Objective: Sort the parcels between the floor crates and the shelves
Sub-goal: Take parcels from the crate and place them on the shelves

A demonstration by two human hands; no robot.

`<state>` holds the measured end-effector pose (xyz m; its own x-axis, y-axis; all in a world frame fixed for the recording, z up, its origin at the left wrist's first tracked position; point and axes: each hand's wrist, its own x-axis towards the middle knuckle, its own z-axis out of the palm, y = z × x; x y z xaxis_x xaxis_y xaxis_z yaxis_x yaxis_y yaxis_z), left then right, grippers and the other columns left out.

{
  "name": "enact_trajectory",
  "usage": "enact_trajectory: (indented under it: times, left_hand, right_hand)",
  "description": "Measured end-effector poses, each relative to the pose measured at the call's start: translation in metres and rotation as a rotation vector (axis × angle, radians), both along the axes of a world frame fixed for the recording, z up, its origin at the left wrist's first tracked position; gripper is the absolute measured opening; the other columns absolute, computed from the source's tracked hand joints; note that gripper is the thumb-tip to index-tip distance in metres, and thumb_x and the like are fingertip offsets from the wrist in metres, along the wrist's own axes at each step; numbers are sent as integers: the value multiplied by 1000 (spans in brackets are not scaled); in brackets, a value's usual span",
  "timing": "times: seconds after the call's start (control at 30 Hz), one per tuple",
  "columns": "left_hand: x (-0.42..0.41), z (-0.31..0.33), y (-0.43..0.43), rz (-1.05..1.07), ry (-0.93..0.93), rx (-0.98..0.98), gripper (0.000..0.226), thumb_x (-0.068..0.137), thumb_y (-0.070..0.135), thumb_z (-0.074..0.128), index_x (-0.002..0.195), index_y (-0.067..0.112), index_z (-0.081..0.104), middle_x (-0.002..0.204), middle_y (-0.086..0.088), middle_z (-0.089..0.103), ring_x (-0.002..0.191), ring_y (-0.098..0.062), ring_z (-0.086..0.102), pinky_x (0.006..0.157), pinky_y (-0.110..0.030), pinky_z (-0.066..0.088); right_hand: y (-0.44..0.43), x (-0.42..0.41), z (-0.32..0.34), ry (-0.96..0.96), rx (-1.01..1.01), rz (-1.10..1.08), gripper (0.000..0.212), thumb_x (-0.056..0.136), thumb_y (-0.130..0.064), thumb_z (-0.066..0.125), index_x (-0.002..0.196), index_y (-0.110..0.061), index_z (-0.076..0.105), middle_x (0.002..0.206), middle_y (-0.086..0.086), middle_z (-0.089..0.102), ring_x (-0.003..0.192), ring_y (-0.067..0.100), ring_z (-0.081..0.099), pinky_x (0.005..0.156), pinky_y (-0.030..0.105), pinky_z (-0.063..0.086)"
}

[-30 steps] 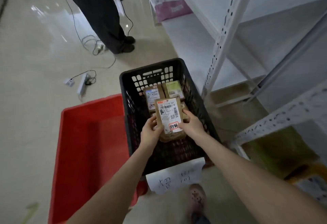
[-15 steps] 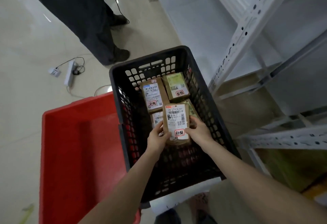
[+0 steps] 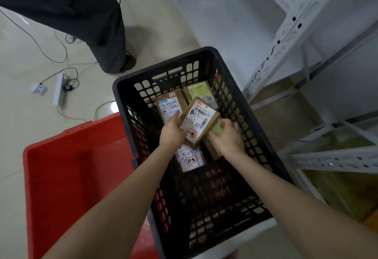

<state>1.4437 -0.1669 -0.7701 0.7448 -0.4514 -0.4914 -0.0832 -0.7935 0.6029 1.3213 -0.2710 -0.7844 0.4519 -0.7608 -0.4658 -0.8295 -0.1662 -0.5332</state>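
1. White metal shelves [image 3: 286,40] stand on the right. Their slotted upright rises just beside the black crate.
2. A red crate [image 3: 71,166] sits on the floor at the left. Its right wall touches the black crate.
3. The black crate [image 3: 122,99], with slotted walls, sits between the red crate and the shelves. It holds all the visible parcels.
4. A bystander's dark trouser legs [image 3: 81,13] stand beyond the crates.
5. The held parcel [image 3: 199,119] is a brown box, raised above the others inside the black crate.
   - The label faces up.
   - The long axis runs from near to far, with the far end leaning right.
   - The barcode end points away and the red-stamped end points toward the wearer.
6. Three more parcels lie flat on the crate floor:
   - a blue-labelled parcel [image 3: 169,105] at far left;
   - a green-labelled parcel [image 3: 201,91] at far right;
   - a white-labelled parcel [image 3: 190,159] nearest, partly under the held one.
7. The left hand [image 3: 171,132] grips the held parcel's left long edge.
8. The right hand [image 3: 229,138] has its fingers curled at the parcel's right edge, against a greenish packet [image 3: 216,130]. The view does not show which of the two it grips.
9. A power strip [image 3: 59,90] with cables lies on the floor at far left.
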Motion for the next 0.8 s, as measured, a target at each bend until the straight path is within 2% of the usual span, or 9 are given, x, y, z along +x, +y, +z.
enact_trajectory:
  times: [0.07, 0.13, 0.23, 0.37, 0.43, 0.5, 0.57, 0.67, 0.8]
  left_hand:
    - [-12, -2, 7, 259, 94, -137, 67, 90, 12, 58, 149, 20, 27, 144, -10, 42, 123, -28, 52, 93, -44, 51]
    - [-30, -2, 15, 490, 209, -201, 80, 88, 21, 65, 151, 16, 17, 149, -11, 35, 131, -31, 44, 103, -49, 43]
    - [-49, -4, 17, 607, 359, -238, 92, 86, 32, 68, 153, 19, 6, 155, -8, 25, 139, -29, 32, 111, -48, 32]
    - [-45, -8, 10, 660, 452, -350, 89, 87, 34, 67, 153, 24, 7, 148, -1, 38, 129, -26, 44, 103, -48, 42]
    - [-43, -8, 11, 658, 463, -349, 84, 88, 33, 66, 152, 24, 12, 138, 0, 47, 116, -22, 54, 87, -40, 52]
    - [-47, -4, 17, 648, 467, -378, 75, 89, 29, 65, 150, 26, 22, 118, 6, 58, 97, -13, 61, 69, -30, 55]
    - [-52, 0, 22, 625, 490, -386, 63, 90, 28, 64, 145, 27, 32, 114, 4, 63, 95, -13, 65, 77, -37, 57]
    - [-67, 9, 30, 561, 501, -352, 57, 90, 34, 62, 142, 28, 38, 122, 1, 63, 101, -16, 65, 91, -44, 53]
    - [-100, 20, 46, 485, 484, -245, 76, 88, 47, 60, 151, 26, 23, 142, 4, 47, 124, -22, 51, 103, -47, 43]
  right_hand:
    - [-13, 11, 6, -59, -62, 98, 53, 87, -36, 63, 134, -23, 45, 137, 3, 39, 118, 25, 48, 84, 31, 40]
    - [-23, 28, 10, -81, -39, 213, 63, 88, -38, 62, 143, -21, 36, 148, 3, 31, 130, 25, 39, 98, 34, 38]
    - [-30, 54, 12, -17, -6, 356, 76, 89, -49, 57, 151, -26, 20, 157, 1, 18, 142, 25, 23, 111, 46, 32]
    - [-32, 63, 4, 12, 9, 442, 77, 86, -57, 55, 150, -30, 21, 149, 1, 35, 132, 27, 39, 100, 44, 41]
    - [-30, 57, 3, 47, -31, 438, 78, 85, -60, 54, 149, -32, 20, 147, 1, 38, 130, 28, 40, 99, 45, 42]
    - [-25, 45, 3, 82, -30, 429, 81, 83, -63, 54, 150, -37, 16, 151, 0, 33, 133, 31, 35, 101, 49, 40]
    - [-19, 29, 6, 113, -4, 407, 87, 80, -67, 55, 150, -39, 10, 152, 3, 29, 134, 34, 32, 101, 50, 37]
    - [-10, 5, 14, 135, 49, 356, 96, 75, -69, 59, 150, -39, 6, 149, 8, 26, 132, 34, 35, 100, 48, 38]
    - [2, -33, 25, 196, 111, 312, 101, 70, -72, 63, 149, -41, 8, 148, 8, 23, 128, 35, 41, 87, 40, 42]
